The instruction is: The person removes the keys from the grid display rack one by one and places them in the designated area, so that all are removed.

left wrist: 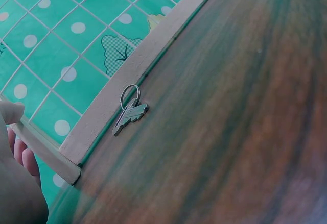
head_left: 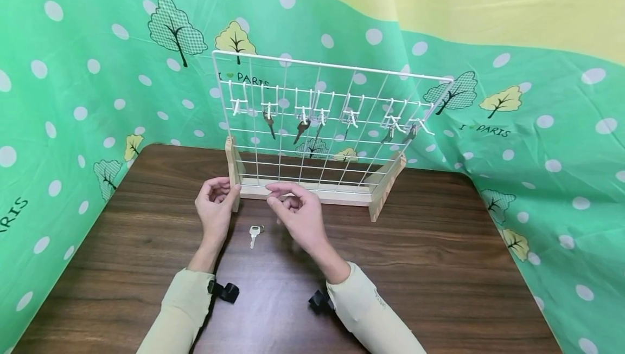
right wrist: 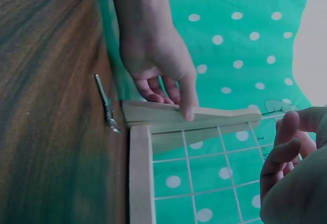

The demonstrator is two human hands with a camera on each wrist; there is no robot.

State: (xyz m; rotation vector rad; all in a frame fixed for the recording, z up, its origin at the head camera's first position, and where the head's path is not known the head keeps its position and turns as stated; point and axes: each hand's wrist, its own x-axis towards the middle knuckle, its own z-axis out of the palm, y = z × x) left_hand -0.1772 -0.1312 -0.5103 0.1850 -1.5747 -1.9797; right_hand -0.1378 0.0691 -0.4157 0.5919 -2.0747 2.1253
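A white wire grid rack [head_left: 312, 65] stands on a wooden base with wooden side posts. My left hand [head_left: 215, 213] holds the left wooden post [right wrist: 204, 113], thumb on its near face and fingers curled behind. In front of the grid, my right hand [head_left: 304, 218] hovers with loosely bent fingers; nothing shows between thumb and forefinger. One silver key [head_left: 254, 236] with a small ring [left wrist: 130, 95] lies on the table between the hands, close to the base. Several keys, among them a dark key [head_left: 302, 129], hang from white hooks along the grid.
The leftmost hook [head_left: 236, 107] carries no key. Underneath is a dark wood-grain table [head_left: 439, 267]. A green dotted cloth [head_left: 73, 83] hangs behind and at both sides. Black wrist straps with small cameras [head_left: 227, 292] sit over the pale sleeves.
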